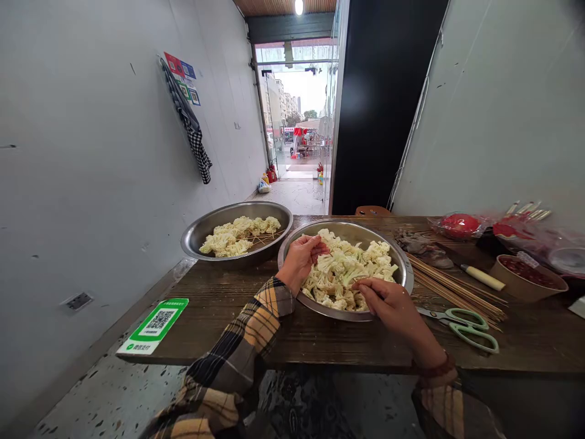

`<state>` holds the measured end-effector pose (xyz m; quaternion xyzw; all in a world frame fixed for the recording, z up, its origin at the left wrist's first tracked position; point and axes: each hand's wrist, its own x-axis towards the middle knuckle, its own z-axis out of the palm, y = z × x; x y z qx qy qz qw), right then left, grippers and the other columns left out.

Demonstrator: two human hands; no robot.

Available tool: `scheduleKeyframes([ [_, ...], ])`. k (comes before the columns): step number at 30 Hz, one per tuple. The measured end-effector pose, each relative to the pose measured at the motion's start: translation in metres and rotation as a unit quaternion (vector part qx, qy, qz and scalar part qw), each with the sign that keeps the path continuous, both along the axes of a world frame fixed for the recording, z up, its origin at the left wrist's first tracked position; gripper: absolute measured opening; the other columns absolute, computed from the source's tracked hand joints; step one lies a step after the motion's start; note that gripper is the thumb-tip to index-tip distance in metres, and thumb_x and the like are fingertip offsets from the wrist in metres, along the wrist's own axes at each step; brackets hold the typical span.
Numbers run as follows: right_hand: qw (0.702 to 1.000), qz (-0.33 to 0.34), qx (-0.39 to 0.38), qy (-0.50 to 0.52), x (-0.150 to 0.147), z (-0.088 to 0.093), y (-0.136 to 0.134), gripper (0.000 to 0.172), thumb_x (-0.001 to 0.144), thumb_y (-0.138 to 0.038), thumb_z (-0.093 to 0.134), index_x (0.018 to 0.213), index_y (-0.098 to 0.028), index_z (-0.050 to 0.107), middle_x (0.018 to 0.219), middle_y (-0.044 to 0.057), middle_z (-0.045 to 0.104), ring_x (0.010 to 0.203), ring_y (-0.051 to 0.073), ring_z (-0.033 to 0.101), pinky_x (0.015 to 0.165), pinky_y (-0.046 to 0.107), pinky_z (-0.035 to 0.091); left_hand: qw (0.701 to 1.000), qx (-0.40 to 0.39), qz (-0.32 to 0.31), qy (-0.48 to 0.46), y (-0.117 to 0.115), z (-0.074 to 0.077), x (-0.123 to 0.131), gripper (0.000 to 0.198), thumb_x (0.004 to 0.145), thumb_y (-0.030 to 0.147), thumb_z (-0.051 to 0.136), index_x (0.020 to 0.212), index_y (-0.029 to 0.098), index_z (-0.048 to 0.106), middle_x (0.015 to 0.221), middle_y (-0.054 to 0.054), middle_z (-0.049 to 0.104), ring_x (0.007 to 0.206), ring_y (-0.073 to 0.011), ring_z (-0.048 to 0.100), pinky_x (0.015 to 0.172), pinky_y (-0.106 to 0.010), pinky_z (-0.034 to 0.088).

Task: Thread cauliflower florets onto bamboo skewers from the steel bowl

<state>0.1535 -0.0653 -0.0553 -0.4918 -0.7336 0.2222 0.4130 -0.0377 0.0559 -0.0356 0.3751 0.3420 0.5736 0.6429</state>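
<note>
Left hand (300, 259) is at the left side of the right basin (333, 314), mid-frame, fingers curled by the cauliflower (340, 268) heaped inside; can't tell if they grip a piece. Right hand (388, 300) is over the basin's lower right, thumb and fingers pinched close above florets; can't tell what's in the pinch. Left basin (198, 235), just up-left, also metal, has more florets plus sticks (262, 236). Clutter right of the right hand: green-handled scissors (452, 322), blades toward the right basin, near the wrist; bundle of skewers (450, 289); pale handle (483, 277); bowl (507, 285) with red contents; red item in clear plastic (460, 225) farther back. Green QR sign (158, 323) sits lower left, at the corner of the table (217, 296). Front table edge crosses lower frame under both forearms. Bare wood shows between sign and left sleeve (242, 356), plus a strip below the right basin.
</note>
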Motion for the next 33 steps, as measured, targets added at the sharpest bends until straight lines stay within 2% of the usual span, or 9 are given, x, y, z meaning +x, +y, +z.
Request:
scheduleKeyframes([
  [6, 0.999, -0.047, 0.003, -0.020, -0.005, -0.003, 0.005, 0.039, 0.091, -0.041, 0.042, 0.094, -0.019, 0.073, 0.048, 0.000, 0.058, 0.054, 0.019, 0.058, 0.055, 0.028, 0.044, 0.999, 0.012, -0.030, 0.036, -0.009, 0.003, 0.001, 0.032, 0.061, 0.034, 0.079, 0.066, 0.014, 0.055, 0.063, -0.004, 0.066, 0.055, -0.0106, 0.059, 0.049, -0.019, 0.039],
  [9, 0.998, -0.062, 0.014, -0.022, -0.006, -0.005, 0.006, 0.038, 0.091, -0.040, 0.042, 0.096, -0.018, 0.073, 0.055, 0.002, 0.065, 0.058, 0.020, 0.062, 0.059, 0.029, 0.047, 0.998, 0.007, -0.035, 0.042, -0.012, 0.005, 0.001, 0.032, 0.061, 0.037, 0.078, 0.069, 0.015, 0.056, 0.063, -0.004, 0.067, 0.055, -0.0111, 0.059, 0.048, -0.020, 0.037],
  [16, 0.997, -0.072, 0.020, -0.009, -0.008, -0.002, 0.006, 0.036, 0.091, -0.038, 0.045, 0.098, -0.019, 0.074, 0.089, 0.007, 0.075, 0.081, 0.023, 0.068, 0.072, 0.033, 0.051, 0.997, 0.039, -0.026, 0.067, -0.014, 0.007, 0.001, 0.021, 0.064, 0.029, 0.073, 0.072, 0.014, 0.061, 0.063, -0.003, 0.065, 0.055, -0.0096, 0.056, 0.048, -0.019, 0.034],
  [23, 0.998, -0.065, 0.021, 0.000, -0.009, -0.002, 0.005, 0.033, 0.090, -0.037, 0.047, 0.097, -0.020, 0.074, 0.096, 0.007, 0.075, 0.090, 0.025, 0.068, 0.079, 0.035, 0.052, 0.998, 0.027, 0.012, 0.054, -0.013, 0.007, 0.003, 0.014, 0.065, 0.026, 0.069, 0.066, 0.015, 0.060, 0.059, -0.001, 0.064, 0.056, -0.0106, 0.059, 0.053, -0.020, 0.038],
  [28, 0.997, -0.068, 0.024, 0.002, -0.010, -0.002, 0.005, 0.033, 0.089, -0.038, 0.048, 0.097, -0.019, 0.074, 0.086, 0.007, 0.074, 0.080, 0.023, 0.068, 0.073, 0.034, 0.052, 0.998, 0.030, 0.016, 0.055, -0.012, 0.004, 0.003, 0.014, 0.067, 0.026, 0.069, 0.066, 0.015, 0.060, 0.062, -0.003, 0.066, 0.057, -0.0114, 0.060, 0.055, -0.022, 0.041],
  [33, 0.998, -0.064, -0.013, 0.023, -0.008, -0.004, 0.006, 0.037, 0.087, -0.041, 0.049, 0.098, -0.015, 0.074, 0.055, 0.002, 0.064, 0.055, 0.018, 0.061, 0.050, 0.026, 0.045, 0.997, 0.046, 0.033, 0.056, -0.012, 0.000, 0.005, 0.019, 0.066, 0.029, 0.070, 0.065, 0.014, 0.060, 0.062, -0.005, 0.067, 0.057, -0.0114, 0.059, 0.057, -0.023, 0.041],
])
